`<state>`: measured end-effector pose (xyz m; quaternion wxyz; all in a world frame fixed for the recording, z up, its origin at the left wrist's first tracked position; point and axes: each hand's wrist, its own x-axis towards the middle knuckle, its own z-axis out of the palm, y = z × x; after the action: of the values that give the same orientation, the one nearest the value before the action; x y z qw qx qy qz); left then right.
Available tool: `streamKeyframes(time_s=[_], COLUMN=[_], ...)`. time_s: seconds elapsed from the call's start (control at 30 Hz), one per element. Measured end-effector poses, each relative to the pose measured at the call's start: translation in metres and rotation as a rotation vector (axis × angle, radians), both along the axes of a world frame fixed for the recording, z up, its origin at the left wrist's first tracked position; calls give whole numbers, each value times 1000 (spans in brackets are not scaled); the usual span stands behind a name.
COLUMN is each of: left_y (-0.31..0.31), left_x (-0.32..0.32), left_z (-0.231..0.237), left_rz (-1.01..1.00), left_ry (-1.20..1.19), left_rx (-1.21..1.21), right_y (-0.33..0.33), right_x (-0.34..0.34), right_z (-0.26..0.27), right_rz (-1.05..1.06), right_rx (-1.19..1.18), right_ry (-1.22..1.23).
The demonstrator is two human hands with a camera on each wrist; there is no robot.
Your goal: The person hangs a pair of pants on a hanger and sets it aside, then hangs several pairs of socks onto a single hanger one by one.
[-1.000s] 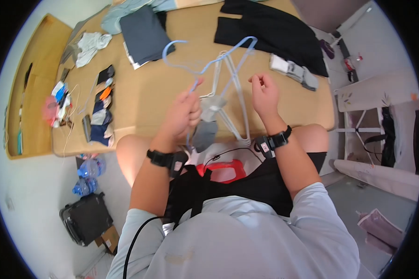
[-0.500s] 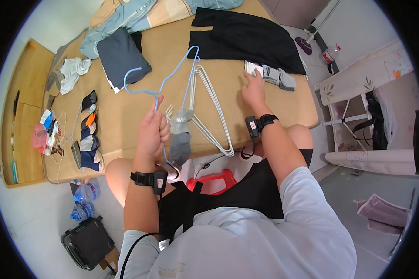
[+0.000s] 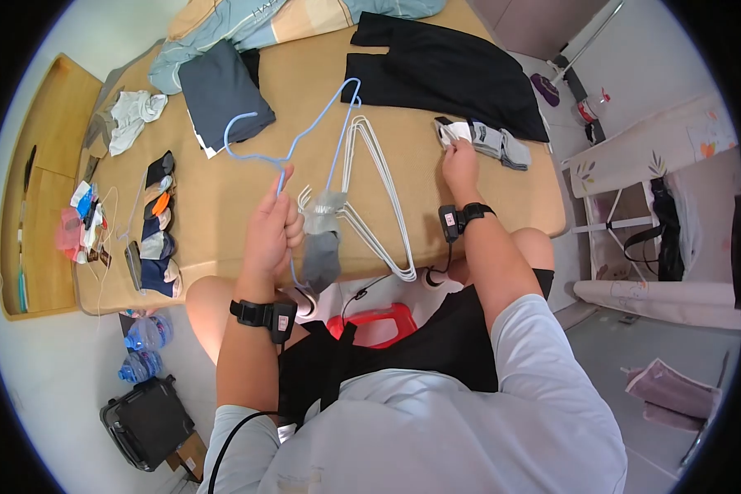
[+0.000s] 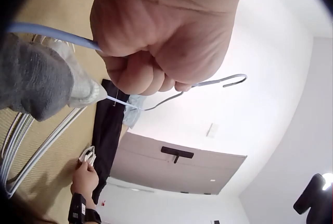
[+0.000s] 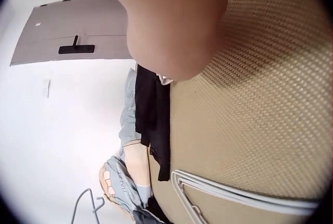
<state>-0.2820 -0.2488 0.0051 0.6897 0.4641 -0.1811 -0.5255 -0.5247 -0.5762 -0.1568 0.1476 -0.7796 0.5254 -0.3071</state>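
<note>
My left hand (image 3: pixel 270 226) grips a blue clothes hanger (image 3: pixel 255 157) near the base of its hook, fist around the wire, holding it up over the front of the bed. From the hanger hangs a grey sock with a paler upper part (image 3: pixel 321 257), close beside my left fist in the left wrist view. My right hand (image 3: pixel 461 167) is farther right, its fingertips pinching a white sock (image 3: pixel 454 130) at the left end of a short row. Grey socks (image 3: pixel 487 140) lie beside it. In the right wrist view my hand mostly hides that sock.
Several white hangers (image 3: pixel 407 263) lie between my hands at the bed's front edge. Black trousers (image 3: pixel 445 74) spread across the back right, and a folded dark grey garment (image 3: pixel 222 95) lies at the back left. A row of dark socks (image 3: pixel 158 222) sits left. A red stool (image 3: pixel 395 325) is below.
My right hand has gone from loosely curled over the bed to the white sock, whose near part it now lifts. My left hand still holds the hanger; the head view has shifted.
</note>
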Motion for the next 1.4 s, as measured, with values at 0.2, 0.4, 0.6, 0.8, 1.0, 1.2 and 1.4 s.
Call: streamKeyframes(time_s=[0.2,0.4,0.6,0.8,1.0,1.2,1.4], left_y=[-4,-2,1,1,1,-1,0], left_x=[0,-1,1,-1,0,-3,1], left_z=[1,1,-2,0,-5,-3,-6], left_rz=[-14,-3,-24,-41,-45,-36,-82], left_ry=[18,51,60,44,41,27,96], left_rx=[-19,-20,-55,-46,-39,-28,-47], right_y=[20,28,34,27,41,36,61], right_x=[-5,-17,-19,-39,-45,-48,-23], right_z=[28,31,70,64,39,8,78], right_rz=[-313,-250,-1,20,-69,24,200], right_rx=[213,354,412,1067,1177,1087,540], right_ry=[-190,-106,-400,-772,-254,-485,-254])
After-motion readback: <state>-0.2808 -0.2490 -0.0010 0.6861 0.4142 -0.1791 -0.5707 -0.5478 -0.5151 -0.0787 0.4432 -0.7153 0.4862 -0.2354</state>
